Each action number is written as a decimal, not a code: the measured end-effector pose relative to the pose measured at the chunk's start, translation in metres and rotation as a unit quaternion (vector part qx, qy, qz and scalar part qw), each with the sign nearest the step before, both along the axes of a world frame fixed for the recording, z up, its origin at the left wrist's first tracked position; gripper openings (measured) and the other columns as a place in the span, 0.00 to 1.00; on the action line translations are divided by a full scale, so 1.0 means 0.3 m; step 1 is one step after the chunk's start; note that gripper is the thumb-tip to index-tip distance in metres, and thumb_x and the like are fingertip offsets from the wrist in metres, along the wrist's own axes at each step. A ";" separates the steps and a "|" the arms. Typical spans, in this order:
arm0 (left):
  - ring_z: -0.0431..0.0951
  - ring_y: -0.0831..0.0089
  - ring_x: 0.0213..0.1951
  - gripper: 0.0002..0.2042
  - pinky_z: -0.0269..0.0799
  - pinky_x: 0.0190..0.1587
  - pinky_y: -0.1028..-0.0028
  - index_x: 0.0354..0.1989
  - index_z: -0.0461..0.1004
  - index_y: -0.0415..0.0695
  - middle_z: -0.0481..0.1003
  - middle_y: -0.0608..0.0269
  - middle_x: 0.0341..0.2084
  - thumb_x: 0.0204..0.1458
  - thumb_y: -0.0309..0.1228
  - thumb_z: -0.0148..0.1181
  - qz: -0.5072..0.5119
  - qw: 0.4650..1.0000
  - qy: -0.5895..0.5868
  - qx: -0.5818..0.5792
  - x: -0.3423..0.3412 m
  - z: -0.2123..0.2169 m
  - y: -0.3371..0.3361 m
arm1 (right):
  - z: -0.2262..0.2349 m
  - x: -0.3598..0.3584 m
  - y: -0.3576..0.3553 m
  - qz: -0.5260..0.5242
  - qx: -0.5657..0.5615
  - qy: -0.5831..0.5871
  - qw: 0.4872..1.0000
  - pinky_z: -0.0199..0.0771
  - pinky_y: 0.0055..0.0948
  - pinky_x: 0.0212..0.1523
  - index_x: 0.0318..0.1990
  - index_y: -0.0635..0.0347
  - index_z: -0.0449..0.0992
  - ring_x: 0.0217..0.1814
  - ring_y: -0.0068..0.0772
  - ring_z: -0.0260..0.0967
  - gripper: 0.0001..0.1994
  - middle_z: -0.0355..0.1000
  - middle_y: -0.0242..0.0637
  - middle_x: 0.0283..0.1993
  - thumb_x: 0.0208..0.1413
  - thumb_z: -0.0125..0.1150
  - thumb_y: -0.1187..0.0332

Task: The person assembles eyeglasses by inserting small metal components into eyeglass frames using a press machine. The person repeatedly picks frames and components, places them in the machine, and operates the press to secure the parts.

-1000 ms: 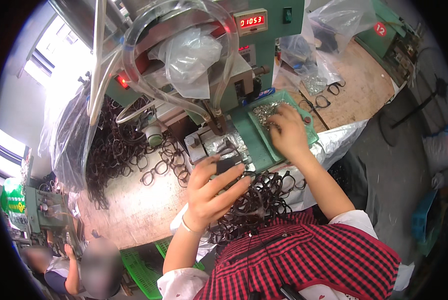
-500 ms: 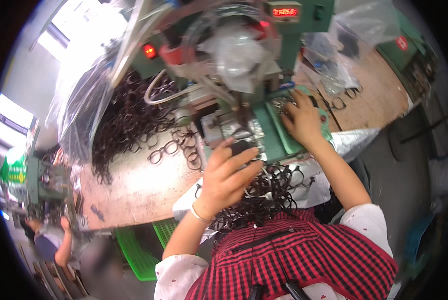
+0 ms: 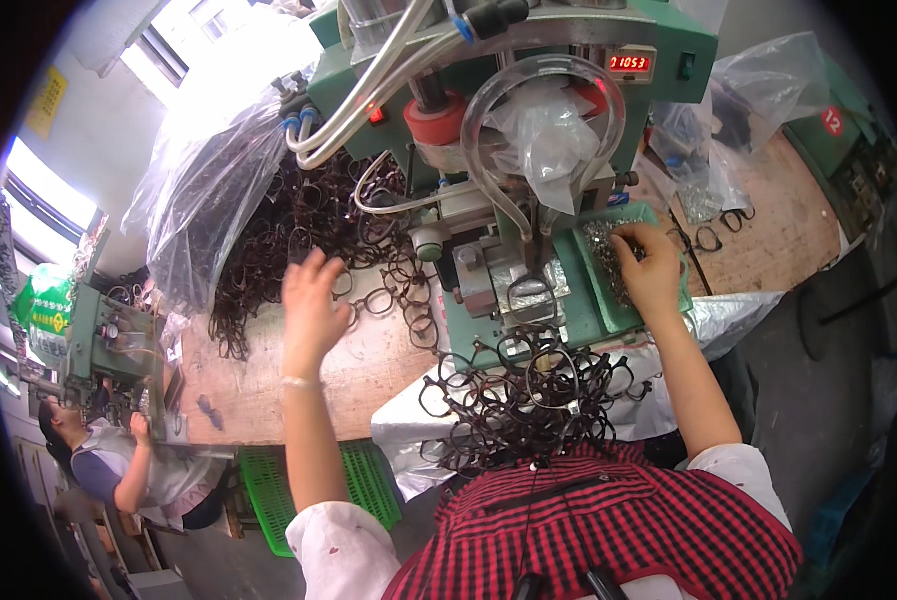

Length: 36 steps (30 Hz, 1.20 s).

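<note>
My left hand (image 3: 314, 312) hovers with its fingers apart over the table's left part, beside a large heap of dark eyeglass frames (image 3: 304, 235) and holding nothing. My right hand (image 3: 653, 275) reaches into a green tray (image 3: 659, 212) of small metal parts (image 3: 603, 250). Its thumb and fingers are drawn together at the parts; what lies between them is hidden. Between the hands, a dark eyeglass frame (image 3: 514, 308) rests at the metal fixture (image 3: 547, 285) of a green press (image 3: 659, 30). A second pile of eyeglass frames (image 3: 529, 410) lies directly in front of me.
Clear plastic sheeting (image 3: 204, 200) hangs beside the left heap. Hoses (image 3: 369, 90) loop around the press. Loose frames (image 3: 709, 238) and a plastic bag (image 3: 699, 200) lie on the right. Below the table stands a green crate (image 3: 269, 500). A co-worker (image 3: 119, 470) sits at far left.
My left hand has moved from the press fixture leftward to the heap. My right hand's fingers, spread over the tray before, are now bent together in it. The whole view has shifted.
</note>
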<state>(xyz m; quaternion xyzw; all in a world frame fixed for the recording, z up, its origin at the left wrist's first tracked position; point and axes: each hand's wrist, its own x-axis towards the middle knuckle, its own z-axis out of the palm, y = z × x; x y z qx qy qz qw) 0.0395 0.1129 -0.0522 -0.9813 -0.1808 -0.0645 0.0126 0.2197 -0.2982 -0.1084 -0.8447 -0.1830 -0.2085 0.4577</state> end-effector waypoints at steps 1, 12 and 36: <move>0.53 0.51 0.74 0.32 0.47 0.76 0.55 0.68 0.67 0.51 0.61 0.53 0.71 0.51 0.30 0.65 0.027 0.989 0.142 0.008 0.049 -0.093 0.054 | -0.001 0.000 0.003 0.009 0.017 0.030 0.999 0.74 0.36 0.45 0.37 0.62 0.82 0.43 0.45 0.77 0.05 0.80 0.42 0.39 0.54 0.64 0.73; 0.72 0.55 0.47 0.09 0.70 0.51 0.61 0.32 0.81 0.46 0.77 0.58 0.38 0.40 0.26 0.70 0.030 0.961 -0.263 -0.083 -0.194 -0.422 0.030 | -0.049 -0.149 -0.229 -0.082 0.065 0.085 0.991 0.74 0.31 0.47 0.40 0.63 0.83 0.43 0.36 0.76 0.07 0.79 0.39 0.38 0.53 0.65 0.78; 0.76 0.66 0.33 0.13 0.72 0.40 0.73 0.38 0.64 0.41 0.78 0.46 0.30 0.72 0.35 0.37 -0.278 0.774 -0.475 -0.314 0.040 0.277 -0.561 | 0.195 -0.219 0.240 0.253 0.389 0.229 0.856 0.71 0.25 0.51 0.60 0.65 0.67 0.46 0.22 0.74 0.27 0.79 0.34 0.39 0.52 0.67 0.77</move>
